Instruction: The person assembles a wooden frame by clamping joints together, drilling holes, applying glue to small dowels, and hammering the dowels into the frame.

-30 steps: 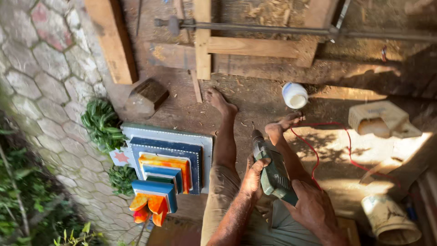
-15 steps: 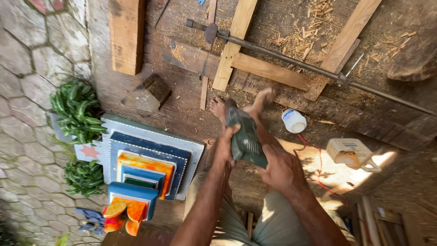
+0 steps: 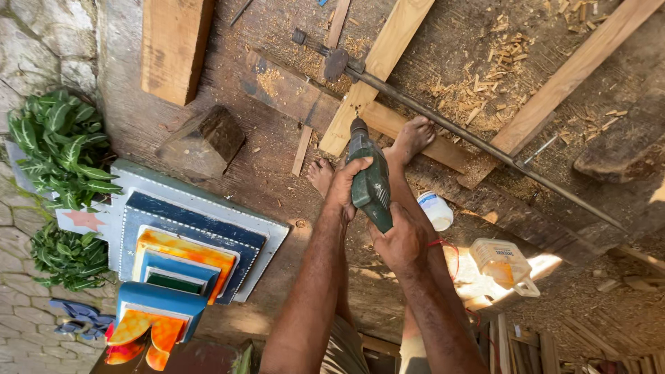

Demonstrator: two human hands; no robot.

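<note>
Drill (image 3: 369,181) above timber (image 3: 377,66), feet nearby.

Both your arms reach forward and down, forearms bare, running close together and nearly parallel. Your left hand (image 3: 344,185) sits farther out — fingers curled shut, knuckles up, thumb side toward the right hand. Your right hand (image 3: 398,239) is nearer to you, also closed in a tight fist-like grip, wrist bent slightly inward. The two hands almost touch. Below them your legs stretch out, and both bare feet (image 3: 410,136) rest flat, toes pointing away from you.
</note>
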